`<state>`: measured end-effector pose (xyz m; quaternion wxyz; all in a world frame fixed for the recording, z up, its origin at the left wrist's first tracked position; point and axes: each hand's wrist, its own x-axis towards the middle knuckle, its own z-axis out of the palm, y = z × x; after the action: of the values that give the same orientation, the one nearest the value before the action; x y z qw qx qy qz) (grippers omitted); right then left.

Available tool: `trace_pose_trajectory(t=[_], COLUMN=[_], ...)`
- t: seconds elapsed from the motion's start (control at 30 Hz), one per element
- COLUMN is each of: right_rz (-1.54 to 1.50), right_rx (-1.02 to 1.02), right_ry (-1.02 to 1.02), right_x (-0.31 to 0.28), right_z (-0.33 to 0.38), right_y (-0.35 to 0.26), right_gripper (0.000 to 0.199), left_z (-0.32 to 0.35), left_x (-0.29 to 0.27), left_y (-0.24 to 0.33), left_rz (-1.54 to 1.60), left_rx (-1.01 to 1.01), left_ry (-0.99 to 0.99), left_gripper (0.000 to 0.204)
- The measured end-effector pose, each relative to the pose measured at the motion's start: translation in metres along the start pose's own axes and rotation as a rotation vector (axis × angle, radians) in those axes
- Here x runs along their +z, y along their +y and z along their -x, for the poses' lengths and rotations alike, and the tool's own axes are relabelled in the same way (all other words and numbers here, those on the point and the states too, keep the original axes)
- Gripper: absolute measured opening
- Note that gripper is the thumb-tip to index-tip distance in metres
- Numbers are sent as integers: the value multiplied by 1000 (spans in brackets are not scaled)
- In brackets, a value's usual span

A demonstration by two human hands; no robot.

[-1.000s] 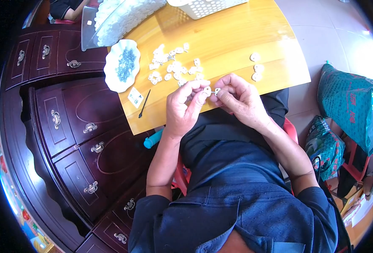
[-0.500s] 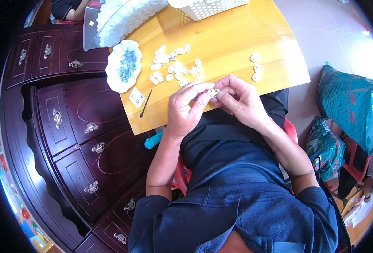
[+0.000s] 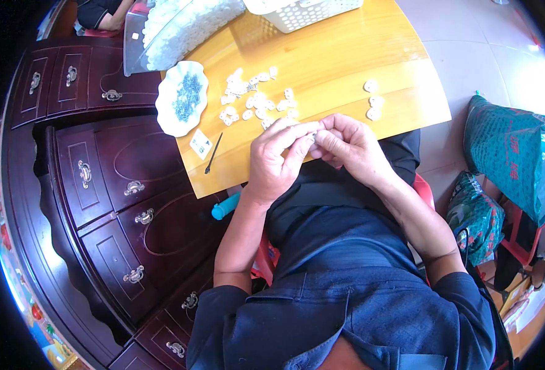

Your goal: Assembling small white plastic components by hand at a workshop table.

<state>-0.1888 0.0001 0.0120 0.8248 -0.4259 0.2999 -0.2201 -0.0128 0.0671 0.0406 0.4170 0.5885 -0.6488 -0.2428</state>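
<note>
Just over the table's near edge, my left hand (image 3: 271,161) and my right hand (image 3: 351,147) meet, fingertips pinched together. Between them is a small white plastic piece, mostly covered by the fingers now; a dark spot shows where the thumbs meet. Beyond my hands lies a loose cluster of small white plastic pieces with holes (image 3: 260,102). Three similar white pieces (image 3: 376,101) stand in a short row at the right. A white scalloped dish (image 3: 166,98) at the left holds many thin bluish metal parts (image 3: 188,95), perhaps screws.
On the wooden table (image 3: 340,55) are a thin black stick (image 3: 213,154) and a white printed card (image 3: 200,144). A clear bin of white pieces (image 3: 180,31) and a white perforated basket (image 3: 309,15) stand at the back. Dark drawers (image 3: 109,160) flank the left; teal bags (image 3: 516,154) the right.
The fingers have closed further over the white piece, which showed more plainly before. Both hands stay in nearly the same place.
</note>
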Motion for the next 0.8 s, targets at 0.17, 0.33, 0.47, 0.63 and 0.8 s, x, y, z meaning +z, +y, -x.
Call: trace_pose_trajectory(t=[0.17,0.33,0.47,0.63,0.8], right_rz=[-192,-339,-397,-430,-408], right_rx=[-29,-27,-2,30,59], right_ry=[56,37,63,46,15], right_x=[4,4,2,-2,-4], right_z=[0,1,0,-1,-1], right_y=[6,8,15,13,13], right_gripper=[19,19,18,17,20], left_z=[3,-2,-2,-5,-6], left_x=[10,19,20,17,16], left_y=[8,4,0,6,6], left_rz=[-214,-489,-532,-453,-413], left_rx=[5,195,225,176,172], left_ry=[65,138,134,92,81], left_gripper=[41,48,42,38,35])
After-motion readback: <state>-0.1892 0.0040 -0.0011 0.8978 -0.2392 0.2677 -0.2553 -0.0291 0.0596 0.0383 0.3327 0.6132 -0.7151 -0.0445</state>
